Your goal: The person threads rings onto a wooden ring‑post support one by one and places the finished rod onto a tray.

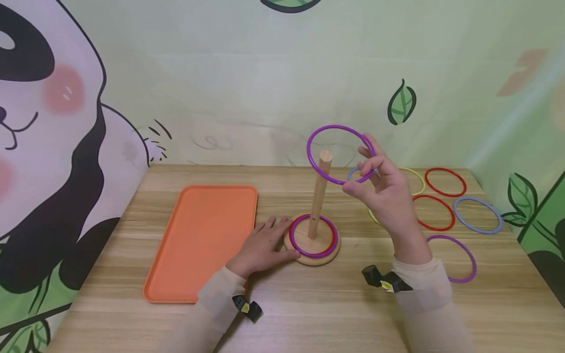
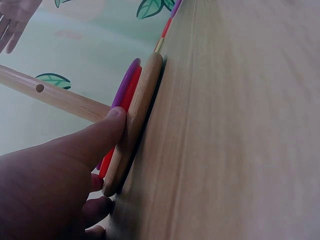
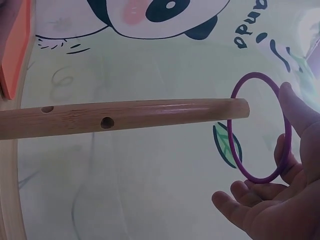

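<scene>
Upside-down letters (image 3: 250,22) on the wall (image 3: 165,65), cut off by the right wrist view's edge, seem to read "anda". Yellow wrist labels (image 1: 387,286) are too small to read.

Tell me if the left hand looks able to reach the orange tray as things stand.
Likely yes: the left hand, touching the wooden base, is right beside the orange tray, and no object stands between them.
</scene>
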`<state>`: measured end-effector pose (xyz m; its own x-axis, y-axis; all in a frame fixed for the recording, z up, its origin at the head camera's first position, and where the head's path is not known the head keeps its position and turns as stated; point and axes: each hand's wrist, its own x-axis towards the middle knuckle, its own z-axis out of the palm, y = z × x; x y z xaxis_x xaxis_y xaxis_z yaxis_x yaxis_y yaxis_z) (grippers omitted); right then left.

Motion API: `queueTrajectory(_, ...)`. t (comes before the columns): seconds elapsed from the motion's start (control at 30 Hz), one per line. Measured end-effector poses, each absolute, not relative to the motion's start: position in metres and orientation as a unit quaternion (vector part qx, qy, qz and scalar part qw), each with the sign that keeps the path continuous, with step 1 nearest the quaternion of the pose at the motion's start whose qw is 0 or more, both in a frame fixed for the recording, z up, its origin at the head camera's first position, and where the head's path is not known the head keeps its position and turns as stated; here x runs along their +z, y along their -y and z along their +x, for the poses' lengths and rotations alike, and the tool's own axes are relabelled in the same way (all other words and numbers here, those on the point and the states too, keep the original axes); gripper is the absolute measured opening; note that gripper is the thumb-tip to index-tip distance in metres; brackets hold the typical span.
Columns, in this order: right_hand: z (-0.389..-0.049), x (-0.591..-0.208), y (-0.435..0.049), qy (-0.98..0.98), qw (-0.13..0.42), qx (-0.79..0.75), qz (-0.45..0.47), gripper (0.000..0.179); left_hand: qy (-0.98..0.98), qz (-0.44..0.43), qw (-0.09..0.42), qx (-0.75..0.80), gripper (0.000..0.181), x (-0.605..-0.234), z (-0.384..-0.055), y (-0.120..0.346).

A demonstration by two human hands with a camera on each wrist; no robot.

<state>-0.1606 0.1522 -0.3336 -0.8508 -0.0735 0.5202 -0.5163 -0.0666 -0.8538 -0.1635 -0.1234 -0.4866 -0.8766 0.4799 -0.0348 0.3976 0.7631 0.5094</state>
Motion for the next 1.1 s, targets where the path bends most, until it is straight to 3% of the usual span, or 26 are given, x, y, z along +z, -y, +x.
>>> queueTrajectory(0.47,-0.1641,-0.3374,-0.1498,0.672,0.145,0.688,0.233,0.037,-0.935,0.237,0.079,0.253,0.091,-0.4871,-0.1640,0.1238)
queueTrajectory(1.1,-0.1660,-0.3386,-0.1546,0.714,0.129,0.646,0.236,0.022,-0.936,0.232,0.082,0.253,0.091,-0.4885,-0.1648,0.1245)
